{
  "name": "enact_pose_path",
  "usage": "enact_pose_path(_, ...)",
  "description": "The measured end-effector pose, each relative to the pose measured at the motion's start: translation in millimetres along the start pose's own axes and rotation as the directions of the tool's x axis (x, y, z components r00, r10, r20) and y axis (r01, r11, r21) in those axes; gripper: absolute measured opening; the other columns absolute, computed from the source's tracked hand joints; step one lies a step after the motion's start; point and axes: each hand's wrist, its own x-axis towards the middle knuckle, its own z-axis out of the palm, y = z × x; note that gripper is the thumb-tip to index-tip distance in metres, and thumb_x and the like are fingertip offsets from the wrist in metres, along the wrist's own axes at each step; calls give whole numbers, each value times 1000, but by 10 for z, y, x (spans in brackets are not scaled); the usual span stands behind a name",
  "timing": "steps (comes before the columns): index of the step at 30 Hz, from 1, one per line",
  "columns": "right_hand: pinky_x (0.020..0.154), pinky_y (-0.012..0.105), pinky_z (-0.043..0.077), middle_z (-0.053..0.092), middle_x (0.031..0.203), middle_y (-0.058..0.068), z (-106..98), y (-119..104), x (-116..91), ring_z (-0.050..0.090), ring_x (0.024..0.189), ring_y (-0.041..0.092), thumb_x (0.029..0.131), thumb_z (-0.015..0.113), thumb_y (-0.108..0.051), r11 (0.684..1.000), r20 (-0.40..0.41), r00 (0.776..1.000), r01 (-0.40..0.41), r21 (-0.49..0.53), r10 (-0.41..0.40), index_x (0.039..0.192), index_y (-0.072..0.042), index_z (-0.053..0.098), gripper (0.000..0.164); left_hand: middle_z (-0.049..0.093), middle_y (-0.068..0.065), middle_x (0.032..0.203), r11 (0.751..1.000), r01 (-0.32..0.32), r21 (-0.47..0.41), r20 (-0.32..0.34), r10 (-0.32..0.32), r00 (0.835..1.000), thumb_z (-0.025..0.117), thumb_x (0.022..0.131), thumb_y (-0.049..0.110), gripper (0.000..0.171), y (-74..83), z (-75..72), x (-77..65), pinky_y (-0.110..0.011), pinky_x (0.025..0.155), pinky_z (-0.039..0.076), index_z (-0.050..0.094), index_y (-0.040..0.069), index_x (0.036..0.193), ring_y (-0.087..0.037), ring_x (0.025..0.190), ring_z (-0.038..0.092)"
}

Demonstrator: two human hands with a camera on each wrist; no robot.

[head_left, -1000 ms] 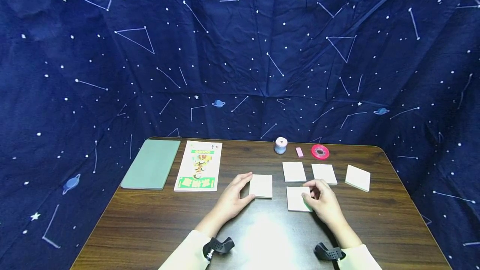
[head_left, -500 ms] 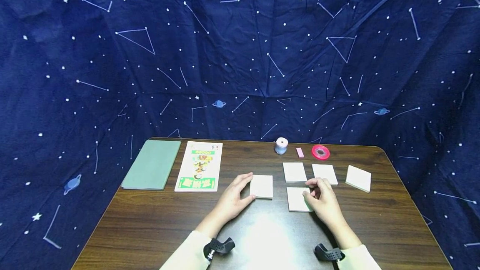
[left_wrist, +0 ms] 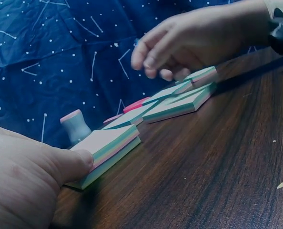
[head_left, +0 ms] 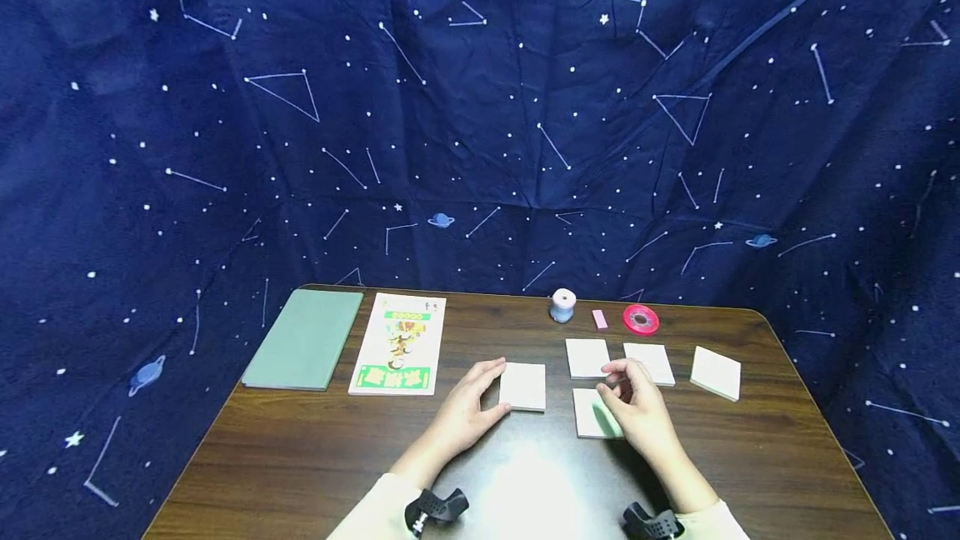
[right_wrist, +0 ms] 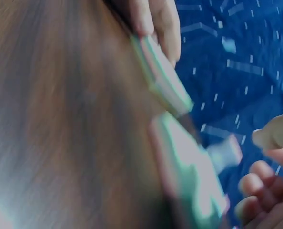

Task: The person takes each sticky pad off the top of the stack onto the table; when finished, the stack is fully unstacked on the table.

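My left hand holds a square sticky-note pad by its left side, thumb at the near corner and fingers at the far one. In the left wrist view this pad shows pastel layers along its edge, with the thumb against it. My right hand hovers above the right side of another pad, fingers loosely bent and nothing between them; its shadow falls on the paper. In the right wrist view the right hand is apart from the blurred pad below.
Behind the right hand lie three more pads: one at left, one in the middle, one turned at right. Farther back are a blue-white spool, a small pink block and a red disc. A green folder and printed booklet lie left.
My right hand has let go of the pad's right edge and risen a little above it. The left hand stays on its pad. The head view has tilted up slightly.
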Motion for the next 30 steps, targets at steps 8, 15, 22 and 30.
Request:
enact_pose_path(8,71,22,51,64,101,6,217,-379,141,60,81,9,95,80,-9,993,182,979,-79,-92,95,125,-8,71,31,57,-9,162,999,-35,21,-4,35,999,84,95,18,68,37,9,15,-55,123,46,57,3,156,-34,150,56)
enact_pose_path(15,77,28,54,64,102,7,412,-485,230,65,84,14,92,83,-10,979,202,973,-70,-189,109,132,-8,70,42,58,-10,161,1000,-20,17,0,20,1000,85,95,18,68,56,13,12,-54,125,45,57,2,155,-33,150,56)
enact_pose_path(22,78,36,56,66,109,14,548,-547,260,65,90,20,88,90,-18,965,223,970,-37,-259,97,137,-5,67,55,57,-8,161,1000,-14,19,2,14,1000,84,96,19,67,29,-4,-4,-53,125,45,57,4,156,-31,151,55)
enact_pose_path(30,95,56,60,58,126,26,748,-539,235,70,103,35,82,95,-23,942,246,964,-13,-334,101,148,4,59,80,58,-8,161,999,-22,26,1,22,1000,85,95,20,67,-14,-20,-2,-51,126,45,58,6,155,-29,151,56)
